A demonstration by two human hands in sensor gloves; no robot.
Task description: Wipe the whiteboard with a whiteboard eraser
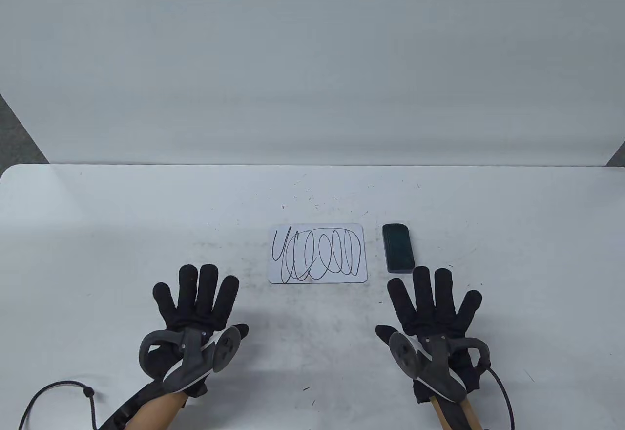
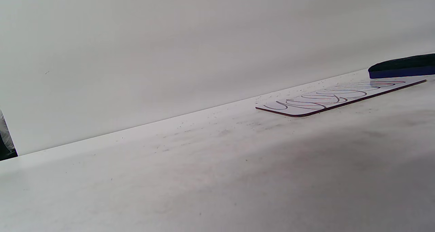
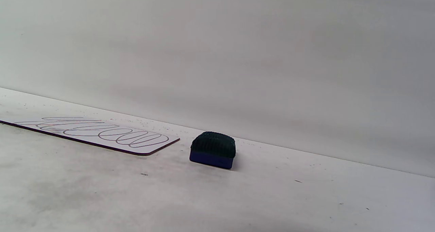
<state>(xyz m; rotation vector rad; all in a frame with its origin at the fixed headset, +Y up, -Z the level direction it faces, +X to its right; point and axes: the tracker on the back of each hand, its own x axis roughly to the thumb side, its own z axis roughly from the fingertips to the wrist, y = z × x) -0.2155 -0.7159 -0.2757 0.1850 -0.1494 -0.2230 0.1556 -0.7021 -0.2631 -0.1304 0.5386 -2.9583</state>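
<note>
A small white whiteboard (image 1: 317, 253) covered in black scribbles lies flat at the table's middle; it also shows in the left wrist view (image 2: 336, 97) and the right wrist view (image 3: 91, 133). A dark eraser (image 1: 398, 247) lies just right of it, felt side up, also seen in the right wrist view (image 3: 213, 149) and the left wrist view (image 2: 402, 66). My left hand (image 1: 197, 303) lies flat with fingers spread, left of and nearer than the board, holding nothing. My right hand (image 1: 432, 303) lies flat with fingers spread, its fingertips just short of the eraser, holding nothing.
The white table (image 1: 122, 234) carries grey smudges and small dark specks around the board. A plain white wall (image 1: 312, 58) stands behind the table's far edge. Cables trail from both wrists at the near edge.
</note>
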